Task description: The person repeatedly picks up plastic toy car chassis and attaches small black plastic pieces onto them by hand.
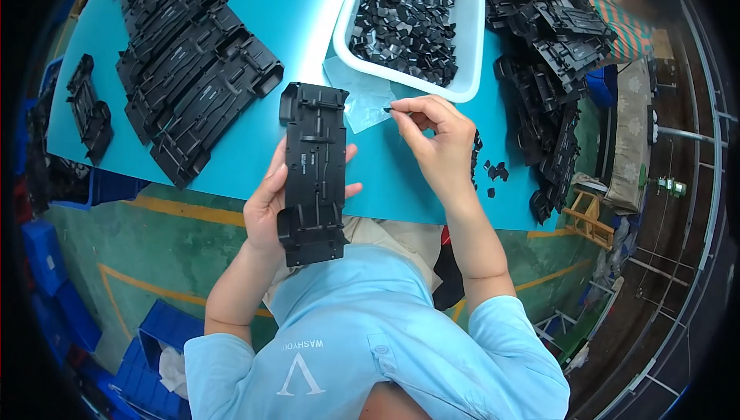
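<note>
My left hand (pixel 267 206) is wrapped around a long black moulded plastic part (pixel 314 177), holding it upright lengthwise over the table's near edge. Its fingertips show past the part's right side. To the right, my right hand (pixel 436 133) pinches a small black piece (pixel 388 109) between thumb and forefinger, apart from the long part. Beneath that piece lies a clear plastic sheet (pixel 365 101). A white tub (pixel 476 42) just beyond my right hand holds a heap of small black pieces (pixel 405 23). A few loose pieces (pixel 497 172) lie right of my wrist.
Overlapping rows of similar black parts (pixel 196 73) cover the table's (pixel 231 193) left side, with one apart (pixel 90 108). More are piled (pixel 547 50) at the right. Blue crates (pixel 154 347) stand on the floor at lower left. Another person's striped sleeve (pixel 617 15) shows at upper right.
</note>
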`<move>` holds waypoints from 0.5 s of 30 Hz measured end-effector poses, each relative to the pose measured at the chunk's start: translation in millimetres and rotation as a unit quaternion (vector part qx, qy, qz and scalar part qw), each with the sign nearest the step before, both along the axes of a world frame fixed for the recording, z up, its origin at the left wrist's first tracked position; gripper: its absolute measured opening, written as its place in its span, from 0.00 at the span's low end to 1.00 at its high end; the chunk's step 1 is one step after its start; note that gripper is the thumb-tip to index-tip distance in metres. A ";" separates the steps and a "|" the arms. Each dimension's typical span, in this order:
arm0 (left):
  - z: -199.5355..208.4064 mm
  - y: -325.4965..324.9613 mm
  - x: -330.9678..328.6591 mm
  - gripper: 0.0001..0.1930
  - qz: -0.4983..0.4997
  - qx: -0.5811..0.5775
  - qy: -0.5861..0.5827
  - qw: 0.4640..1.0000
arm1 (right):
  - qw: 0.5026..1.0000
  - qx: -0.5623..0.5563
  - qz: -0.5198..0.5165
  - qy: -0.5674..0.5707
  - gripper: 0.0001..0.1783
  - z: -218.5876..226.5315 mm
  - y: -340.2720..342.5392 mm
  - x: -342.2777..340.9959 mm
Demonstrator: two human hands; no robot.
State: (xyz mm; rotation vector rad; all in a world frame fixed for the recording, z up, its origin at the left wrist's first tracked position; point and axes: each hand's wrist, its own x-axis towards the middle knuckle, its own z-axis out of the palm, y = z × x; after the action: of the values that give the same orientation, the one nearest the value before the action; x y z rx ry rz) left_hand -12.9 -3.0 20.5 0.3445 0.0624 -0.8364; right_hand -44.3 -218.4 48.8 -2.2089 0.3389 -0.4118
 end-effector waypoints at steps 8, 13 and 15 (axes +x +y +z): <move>-4.4 -0.8 2.6 0.31 0.009 0.001 -0.012 1.000 | 0.997 -0.065 -0.024 -0.024 0.06 -15.5 17.8 13.0; -8.0 -0.8 3.3 0.30 0.003 -0.024 -0.014 1.000 | 0.995 -0.088 -0.019 -0.033 0.06 -23.8 18.9 15.1; -7.3 -1.5 3.7 0.30 0.002 -0.024 -0.014 1.000 | 0.995 -0.096 -0.032 -0.023 0.07 -25.1 19.2 14.8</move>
State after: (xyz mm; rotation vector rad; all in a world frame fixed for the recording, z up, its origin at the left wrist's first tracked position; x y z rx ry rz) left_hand -9.1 -4.5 13.2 0.3111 0.0165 -0.8282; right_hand -29.4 -199.2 23.7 -2.3760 0.3576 -0.5501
